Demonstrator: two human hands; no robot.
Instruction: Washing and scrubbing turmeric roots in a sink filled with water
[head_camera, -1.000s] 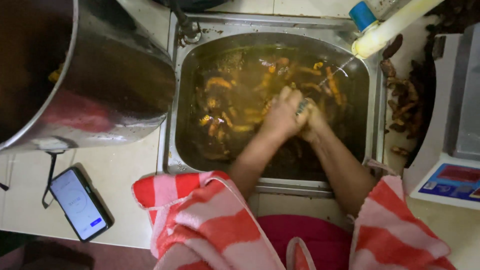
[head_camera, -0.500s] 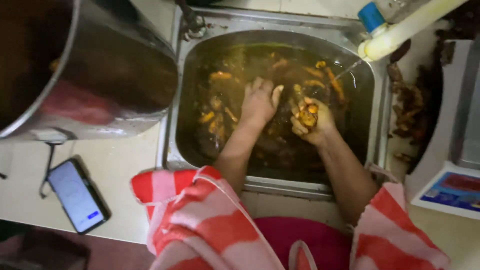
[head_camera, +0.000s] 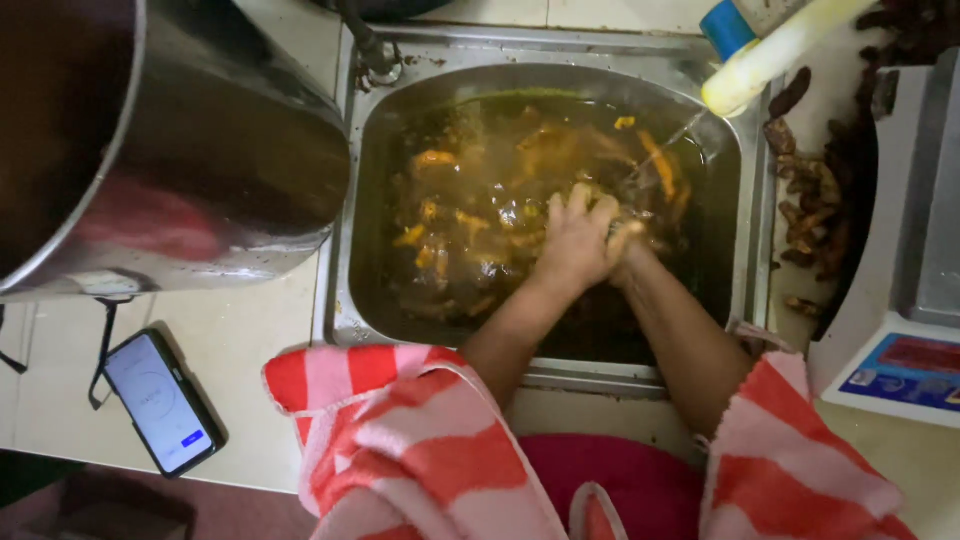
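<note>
Both hands were down in the steel sink (head_camera: 345, 260), among orange-brown pieces (head_camera: 440, 225) lying in murky water. The left hand (head_camera: 572, 240) lay cupped over the right hand (head_camera: 625, 245), the two pressed together; whether they gripped a piece I could not tell. A large steel pot (head_camera: 200, 160) stood left of the sink, a phone (head_camera: 160, 402) near the counter's edge.

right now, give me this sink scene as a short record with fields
left hand: left hand in murky water, laid over the right
right hand: right hand mostly hidden beneath it
between hands: cannot tell
sink: steel sink holds brown water with orange pieces
left of sink: large steel pot; phone with lit screen on counter
right of sink: dark brown pieces heaped on a white surface
</note>
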